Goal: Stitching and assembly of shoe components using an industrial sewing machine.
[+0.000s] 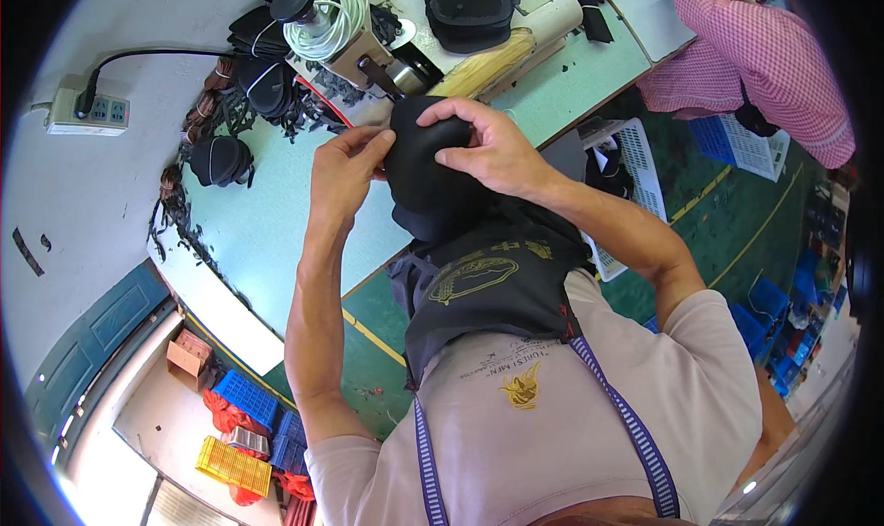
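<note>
A smooth black rounded piece of sheet material, whose exact kind I cannot make out, is held between my hands at the table's edge, above my dark apron. At its left edge, the thumb and index finger of my left hand are pinched together. My right hand grips it from the right, fingers curled over its upper part and thumb on its face. Just beyond the piece stands a small machine with a metal cylinder and a coil of pale cord on top. The machine's near side is partly hidden.
Tied black bundles and dark scraps line the left of the pale green table. A yellowish worn block and stacked black pieces lie beyond. A white crate stands at right, near another person's checked sleeve.
</note>
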Tool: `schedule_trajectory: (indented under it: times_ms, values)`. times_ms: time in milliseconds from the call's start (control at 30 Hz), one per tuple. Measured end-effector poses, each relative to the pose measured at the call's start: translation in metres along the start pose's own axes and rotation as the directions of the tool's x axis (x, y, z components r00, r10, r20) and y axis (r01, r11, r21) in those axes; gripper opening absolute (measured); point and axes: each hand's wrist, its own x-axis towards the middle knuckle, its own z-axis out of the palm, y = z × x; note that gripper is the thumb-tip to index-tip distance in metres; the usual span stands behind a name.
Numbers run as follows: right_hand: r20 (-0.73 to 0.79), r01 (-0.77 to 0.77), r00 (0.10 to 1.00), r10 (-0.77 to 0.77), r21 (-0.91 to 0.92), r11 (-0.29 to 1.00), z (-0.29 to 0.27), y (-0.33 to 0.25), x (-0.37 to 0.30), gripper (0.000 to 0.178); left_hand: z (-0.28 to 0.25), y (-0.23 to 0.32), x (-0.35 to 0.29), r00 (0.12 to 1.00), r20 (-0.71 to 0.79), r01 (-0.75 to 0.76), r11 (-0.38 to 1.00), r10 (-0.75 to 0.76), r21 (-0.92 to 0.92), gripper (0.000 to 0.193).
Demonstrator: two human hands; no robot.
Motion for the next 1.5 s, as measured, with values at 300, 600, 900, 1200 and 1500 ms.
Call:
schedule_trajectory:
  times_ms: [300, 600, 900, 1200, 1500]
  values:
    - [0.047, -0.294, 0.954, 0.296, 0.331, 0.897, 0.019, 0.016, 0.011, 0.044, -0.008, 0.018, 0.020, 0.969, -0.155, -0.060, 0.789, 0.193, 0.611, 0.029]
    - [-0.161, 0.242, 0.890, -0.427, -0.626, 0.741, -0.001, 0.003, 0.027, 0.036, 0.024, 0.004, 0.026, 0.866, -0.282, -0.123, 0.724, 0.412, 0.679, 0.027]
    - [0.180, 0.497, 0.246, -0.952, -0.867, -0.036, -0.086, -0.077, 0.039, 0.022, 0.034, -0.064, -0.047, 0.922, 0.003, -0.355, 0.844, 0.387, 0.402, 0.022]
    - [0.048, 0.530, 0.701, -0.712, -0.703, 0.474, -0.041, -0.011, 0.010, 0.028, 0.047, -0.109, -0.046, 0.731, 0.056, -0.514, 0.494, 0.681, 0.701, 0.022]
    - [0.292, 0.248, 0.950, -0.108, -0.500, 0.830, -0.026, -0.010, 0.027, 0.020, 0.000, -0.025, 0.001, 0.953, 0.021, -0.300, 0.933, 0.302, 0.200, 0.024]
